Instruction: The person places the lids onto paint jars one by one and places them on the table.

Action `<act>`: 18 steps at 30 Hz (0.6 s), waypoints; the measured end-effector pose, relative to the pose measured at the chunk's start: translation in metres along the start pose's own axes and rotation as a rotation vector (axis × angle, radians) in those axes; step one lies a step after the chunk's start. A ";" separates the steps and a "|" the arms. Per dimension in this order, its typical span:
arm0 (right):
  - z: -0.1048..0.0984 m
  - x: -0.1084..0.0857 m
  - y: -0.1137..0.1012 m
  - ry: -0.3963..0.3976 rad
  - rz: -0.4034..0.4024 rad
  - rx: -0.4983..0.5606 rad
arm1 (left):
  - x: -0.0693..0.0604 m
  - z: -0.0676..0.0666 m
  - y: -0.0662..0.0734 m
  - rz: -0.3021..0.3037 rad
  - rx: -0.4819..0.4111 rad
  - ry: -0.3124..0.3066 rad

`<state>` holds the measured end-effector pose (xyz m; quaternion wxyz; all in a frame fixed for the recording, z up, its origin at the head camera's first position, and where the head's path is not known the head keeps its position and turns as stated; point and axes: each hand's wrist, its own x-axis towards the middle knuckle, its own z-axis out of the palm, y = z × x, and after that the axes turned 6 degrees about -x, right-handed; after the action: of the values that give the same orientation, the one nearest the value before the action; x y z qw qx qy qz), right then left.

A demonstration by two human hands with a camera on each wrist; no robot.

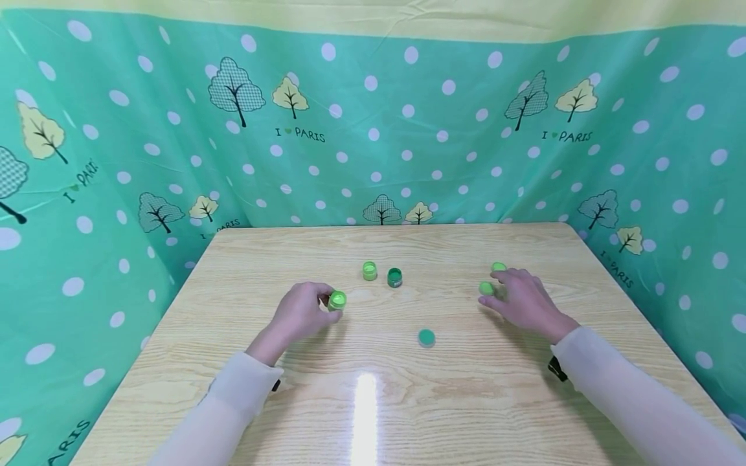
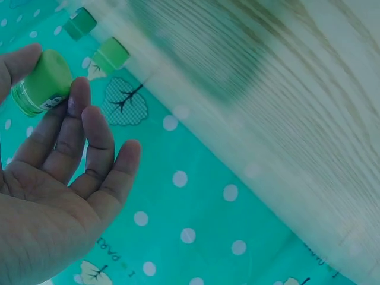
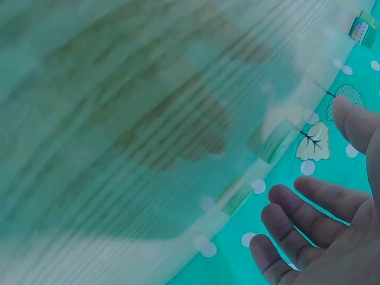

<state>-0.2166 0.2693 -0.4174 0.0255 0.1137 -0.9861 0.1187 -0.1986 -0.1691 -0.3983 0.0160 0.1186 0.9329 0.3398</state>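
- One light-green jar (image 1: 337, 301) was pinched between the thumb and fingers of the left hand (image 1: 300, 314), held above the desk (image 1: 245, 272); its mouth looked uncovered.
- The right hand (image 1: 521, 301) was spread, thumb apart from the fingers, with nothing gripped — it hovered by the nearer light-green lid (image 1: 486, 288) and the farther light-green lid (image 1: 498, 266), both on the desk; whether a fingertip touched either, I could not tell.
- Beyond the left hand, a second light-green jar (image 1: 370, 271) and a dark-green jar (image 1: 394, 277) stood near each other on the desk, seemingly open.
- Between the two hands, apart from both, a teal lid (image 1: 427, 338) lay alone.
- Judging from this layout, uncovering looked done for all three jars — no lid sat on any of them, so any capping was left wholly undone.
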 end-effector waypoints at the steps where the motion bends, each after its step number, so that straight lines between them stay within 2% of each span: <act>1: 0.000 0.001 0.000 0.000 -0.001 -0.012 | -0.001 0.000 0.001 0.001 0.001 -0.001; 18: 0.008 0.015 -0.002 -0.065 -0.010 -0.106 | -0.007 0.004 0.013 0.054 0.022 0.013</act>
<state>-0.2315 0.2625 -0.4236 0.0000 0.1209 -0.9907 0.0621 -0.1882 -0.1588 -0.3934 -0.0008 0.1417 0.9332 0.3304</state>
